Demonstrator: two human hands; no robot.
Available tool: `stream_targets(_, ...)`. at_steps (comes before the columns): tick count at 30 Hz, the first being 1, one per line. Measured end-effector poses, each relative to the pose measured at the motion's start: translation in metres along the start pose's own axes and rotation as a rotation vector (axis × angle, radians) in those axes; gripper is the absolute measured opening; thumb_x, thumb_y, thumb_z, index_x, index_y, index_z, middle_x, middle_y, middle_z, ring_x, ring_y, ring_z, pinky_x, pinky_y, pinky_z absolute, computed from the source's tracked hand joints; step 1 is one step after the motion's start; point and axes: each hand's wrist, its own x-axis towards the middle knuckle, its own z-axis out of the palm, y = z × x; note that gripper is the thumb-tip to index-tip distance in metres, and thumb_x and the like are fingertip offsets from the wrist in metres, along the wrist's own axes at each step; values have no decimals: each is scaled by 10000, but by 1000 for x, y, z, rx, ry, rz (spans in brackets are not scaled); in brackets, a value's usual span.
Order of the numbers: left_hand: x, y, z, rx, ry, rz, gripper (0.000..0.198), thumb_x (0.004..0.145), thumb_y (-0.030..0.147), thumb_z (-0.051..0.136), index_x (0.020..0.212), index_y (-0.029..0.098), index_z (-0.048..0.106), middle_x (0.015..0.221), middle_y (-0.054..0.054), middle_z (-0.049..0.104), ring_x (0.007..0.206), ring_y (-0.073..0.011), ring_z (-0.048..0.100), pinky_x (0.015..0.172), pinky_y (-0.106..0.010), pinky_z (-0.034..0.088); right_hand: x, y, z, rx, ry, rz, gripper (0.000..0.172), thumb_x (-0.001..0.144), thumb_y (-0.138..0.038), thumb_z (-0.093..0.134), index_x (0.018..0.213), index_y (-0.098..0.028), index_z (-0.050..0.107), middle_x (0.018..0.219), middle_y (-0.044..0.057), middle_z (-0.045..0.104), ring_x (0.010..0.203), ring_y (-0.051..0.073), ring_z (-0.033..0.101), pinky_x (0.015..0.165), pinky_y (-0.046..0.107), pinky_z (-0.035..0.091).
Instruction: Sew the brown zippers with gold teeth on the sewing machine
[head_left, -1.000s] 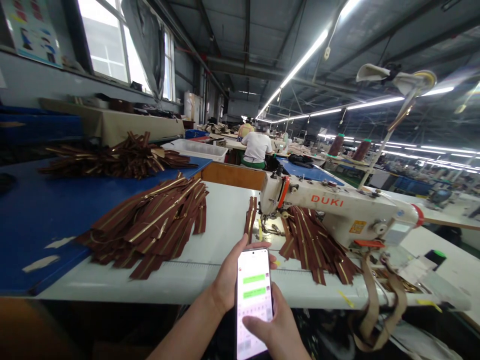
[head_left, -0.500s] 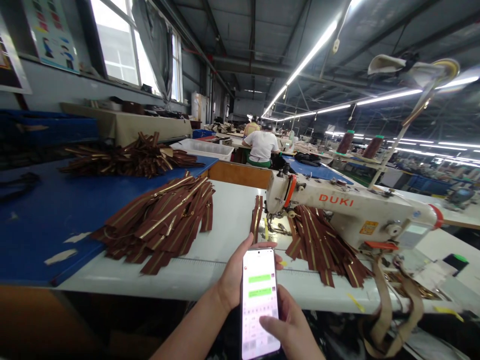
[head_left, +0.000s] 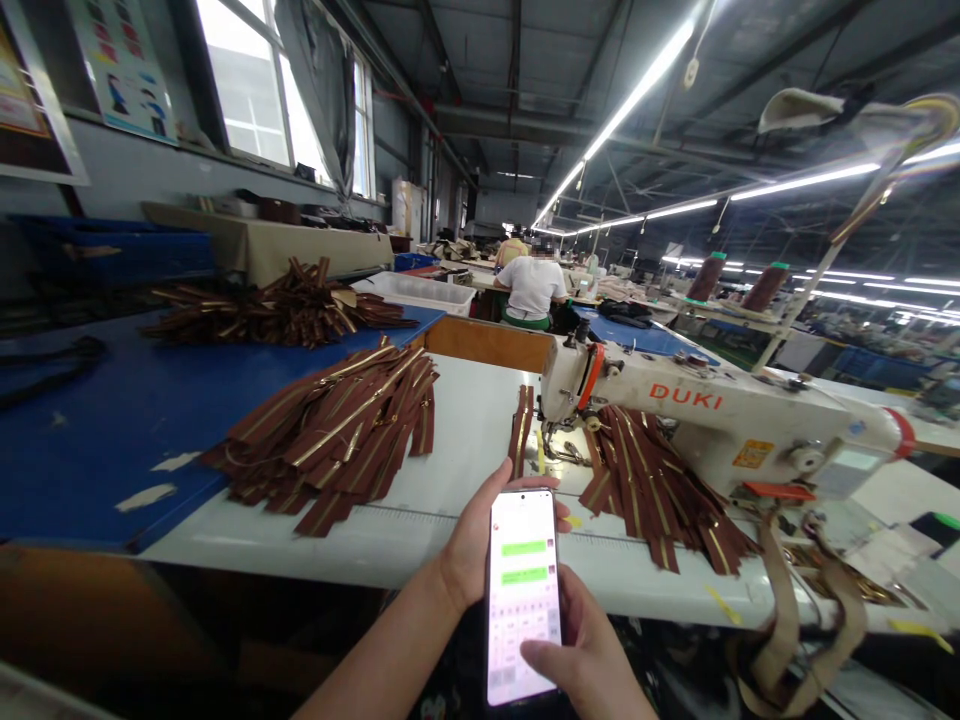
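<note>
My left hand (head_left: 476,540) holds a smartphone (head_left: 523,600) upright from behind, its lit screen showing a chat with green message bubbles above a keypad. My right hand (head_left: 585,650) grips the phone's lower right edge, with the thumb lying over the screen. Just past the phone, on the white sewing table (head_left: 450,420), a pile of brown zippers with gold teeth (head_left: 330,440) lies partly on a blue board (head_left: 127,430). Another zipper pile (head_left: 664,490) spreads beneath a DUKI sewing machine (head_left: 712,415), right of my hands.
A third zipper pile (head_left: 281,310) lies farther back on the blue board, behind it a white plastic tray (head_left: 416,293). A beige strap (head_left: 787,620) hangs over the table's front edge. A seated co-worker (head_left: 532,288) in a white shirt works farther down the row.
The whole scene has slid rightward in view as the camera turned. My hands and the phone moved right with it, and both hands keep the same hold on the phone.
</note>
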Motion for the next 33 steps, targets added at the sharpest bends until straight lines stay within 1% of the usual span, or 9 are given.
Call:
stream_targets(4,1,0,-1,4,-11,-3,493,899,522,433,998,92,653,813,-156,691,729,-250,669,541,-267,465,1,3,1,-24,28,1,496,525,-90,642,1009,-177,575,737,-12,649,696,191,589,631,279,429)
stream_targets(9,2,0,-3,12,-19,-4,504,905,522,418,1006,88,652,821,-162,689,722,-242,665,544,-262,463,1,4,3,-60,42,-19,532,520,-75,606,1038,-183,556,804,3,674,731,196,599,645,281,437)
stream_targets(13,1,1,-4,11,-22,1,496,907,515,418,1002,89,653,815,-159,688,725,-244,664,549,-264,463,1,3,1,-32,6,-7,513,537,-94,633,1038,-182,566,819,6,672,734,198,608,655,288,445)
stream_targets(18,0,6,-6,-7,-6,6,504,907,514,416,1008,81,654,810,-147,689,716,-239,661,568,-287,480,0,-3,-3,43,-100,24,452,579,-168,713,1012,-180,585,896,35,686,760,196,633,662,284,453)
stream_targets(20,0,8,-7,-16,-6,4,505,906,514,418,1012,79,652,809,-149,690,709,-238,662,566,-292,484,-1,-5,-6,64,-138,22,408,600,-193,730,986,-182,596,896,40,690,787,199,643,669,279,452)
stream_targets(24,2,10,-11,-32,-9,-8,500,899,521,432,1009,85,651,805,-144,691,718,-246,670,571,-290,483,0,-4,-13,87,-178,23,376,649,-229,727,1000,-191,597,905,48,700,863,217,652,718,306,462)
stream_targets(29,5,11,-16,-43,-20,-20,502,895,529,435,1006,90,651,798,-138,689,735,-264,674,578,-301,484,3,-4,-20,49,-193,63,346,676,-268,723,988,-187,597,892,58,705,900,235,652,775,348,464)
stream_targets(33,5,11,-16,-46,-5,-25,501,888,531,452,1000,85,651,796,-142,690,735,-265,674,576,-289,474,4,-3,-17,74,-146,59,347,656,-271,734,967,-188,604,879,52,708,843,224,657,743,337,467)
